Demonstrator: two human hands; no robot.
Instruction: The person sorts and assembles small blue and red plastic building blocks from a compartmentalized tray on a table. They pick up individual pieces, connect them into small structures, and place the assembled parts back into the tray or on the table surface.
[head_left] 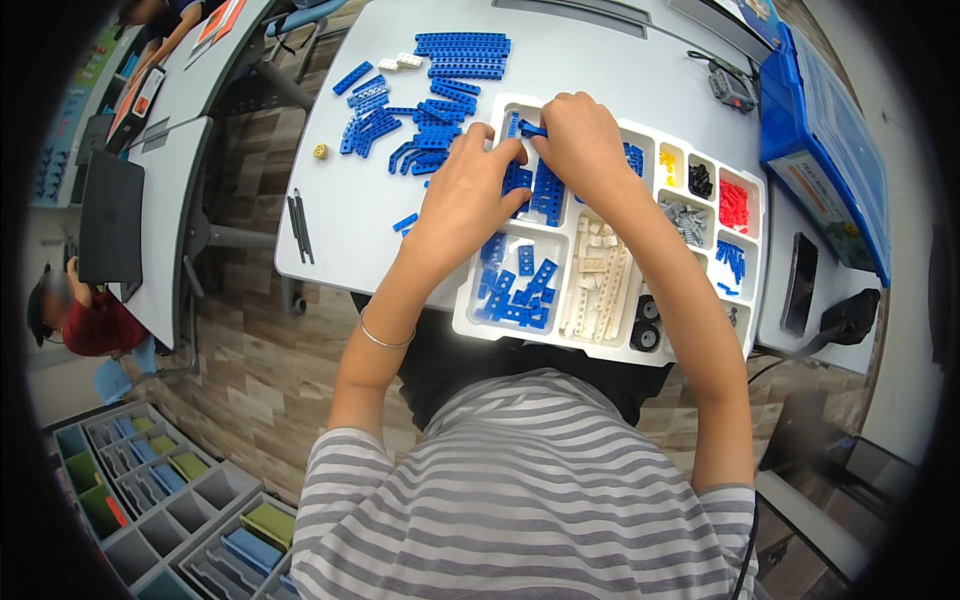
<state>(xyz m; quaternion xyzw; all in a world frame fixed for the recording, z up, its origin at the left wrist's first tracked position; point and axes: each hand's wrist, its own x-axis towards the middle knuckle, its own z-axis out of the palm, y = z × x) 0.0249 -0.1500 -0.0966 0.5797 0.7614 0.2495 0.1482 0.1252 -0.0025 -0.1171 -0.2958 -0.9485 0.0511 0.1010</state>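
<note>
A white sorting tray (463, 318) full of building pieces lies in front of me. Over its far left compartment, my right hand (582, 140) is closed, pinching a small blue building piece (533, 130) in its fingertips. My left hand (470, 195) reaches over the tray's left edge, thumb and index finger apart beside blue beams (547, 192) in that compartment. I cannot see it hold anything. Blue plates (526, 262) fill the near left compartment, with white beams (603, 300) beside them. Left of the tray, blue beams (462, 55) lie in rows and clusters on the table (330, 235).
Several black rods (299, 228) and a yellow round piece (320, 152) lie at the table's left. A grey and black block with a cable (732, 88) sits beyond the tray; a blue bin (825, 140) and phone (799, 283) are at right. People sit at far-left desks.
</note>
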